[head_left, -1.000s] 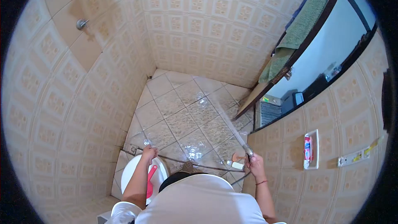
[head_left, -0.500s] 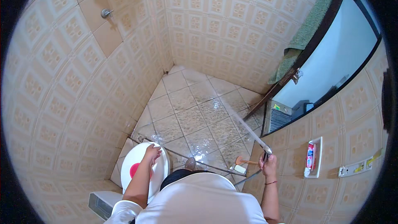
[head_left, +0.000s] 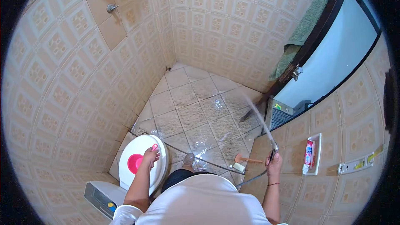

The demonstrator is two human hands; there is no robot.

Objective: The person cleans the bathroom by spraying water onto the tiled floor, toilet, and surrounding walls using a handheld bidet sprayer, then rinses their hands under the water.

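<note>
My right hand (head_left: 273, 164) is wrapped around a handheld sprayer (head_left: 273, 146), its hose running down to the left. A jet of water (head_left: 258, 114) leaves it toward the floor near the door. On the white toilet lid (head_left: 132, 145) lies a round pink dipper (head_left: 135, 163), seen from above. The fingers of my left hand (head_left: 151, 157) are closed around its handle, and the pink tip sticks out past them. The tiled floor (head_left: 187, 112) is wet and shiny.
A plunger (head_left: 249, 159) and a small whitish block (head_left: 238, 167) lie by the right wall. The door (head_left: 333, 50) stands ajar with a green towel (head_left: 308, 29) over it. A wall tray (head_left: 318, 154) holds a pink packet. The toilet tank (head_left: 98, 200) is at lower left.
The water jet has swung right, toward the door's foot. My left hand has closed on the dipper's handle, whose tip now shows. The door's lower edge has shifted slightly.
</note>
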